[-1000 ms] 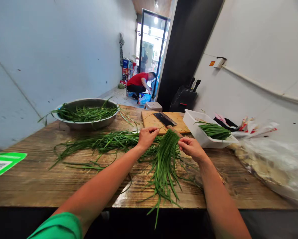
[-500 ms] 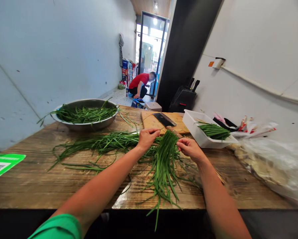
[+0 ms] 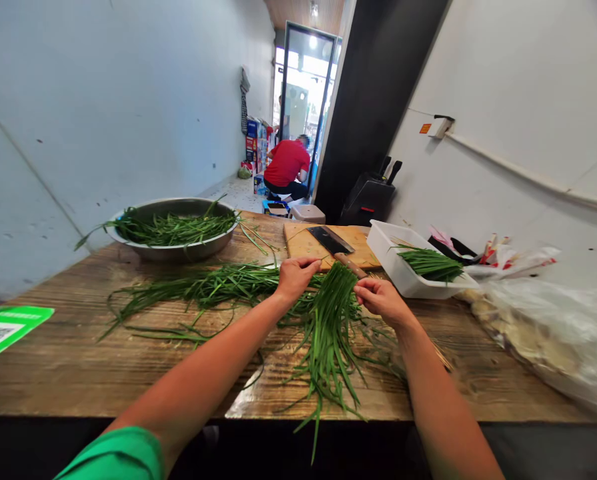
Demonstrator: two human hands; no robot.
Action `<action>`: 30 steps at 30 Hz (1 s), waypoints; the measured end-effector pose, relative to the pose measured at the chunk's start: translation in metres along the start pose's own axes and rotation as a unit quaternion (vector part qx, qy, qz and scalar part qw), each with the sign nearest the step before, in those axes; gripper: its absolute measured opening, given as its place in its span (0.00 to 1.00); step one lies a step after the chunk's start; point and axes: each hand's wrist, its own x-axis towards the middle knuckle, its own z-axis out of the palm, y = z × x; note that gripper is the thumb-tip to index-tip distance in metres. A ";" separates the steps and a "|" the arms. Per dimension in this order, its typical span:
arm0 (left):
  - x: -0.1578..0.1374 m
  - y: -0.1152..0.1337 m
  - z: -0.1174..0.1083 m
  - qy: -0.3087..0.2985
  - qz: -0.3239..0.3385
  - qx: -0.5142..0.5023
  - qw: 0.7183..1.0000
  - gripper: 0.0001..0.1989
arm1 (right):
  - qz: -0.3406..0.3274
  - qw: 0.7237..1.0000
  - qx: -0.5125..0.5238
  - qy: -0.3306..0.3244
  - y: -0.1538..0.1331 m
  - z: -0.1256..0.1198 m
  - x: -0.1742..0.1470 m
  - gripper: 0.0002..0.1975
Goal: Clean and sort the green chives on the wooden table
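A fanned bunch of garlic chives (image 3: pixel 328 320) hangs between my hands, its long leaves trailing over the table's front edge. My left hand (image 3: pixel 297 277) is closed in a pinch at the left of the bunch's top, with a thin chive stalk tip poking from the fingertips. At the upper right side of the bunch, the fingers of my right hand (image 3: pixel 378 299) are pressed together on it; whether a stick runs inside is hidden. Behind the bunch a cleaver (image 3: pixel 331 240) lies on a wooden cutting board (image 3: pixel 298 243), its handle pointing towards me.
Loose chives (image 3: pixel 188 288) spread across the wooden table (image 3: pixel 103 360). A metal bowl (image 3: pixel 188 253) of chives stands back left. On the right are a white plastic tub (image 3: pixel 403 277) with chives, thin wooden sticks (image 3: pixel 443 357) and plastic bags (image 3: pixel 543 333). A person in red (image 3: pixel 288 163) crouches beyond.
My hands and the bunch stay nearly in place. The person in the background has turned away and shifted slightly to the right.
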 end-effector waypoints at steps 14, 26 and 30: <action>0.001 -0.004 -0.001 -0.005 0.017 0.007 1.000 0.12 | 0.005 1.000 0.015 0.001 -0.002 0.002 -0.001 0.15; -0.003 -0.008 0.003 -0.004 0.019 0.013 1.000 0.11 | 0.006 1.000 0.016 0.005 0.002 0.005 0.003 0.15; -0.006 -0.009 0.005 -0.101 0.044 0.032 0.993 0.11 | 0.014 1.000 0.019 0.013 0.007 0.004 0.005 0.15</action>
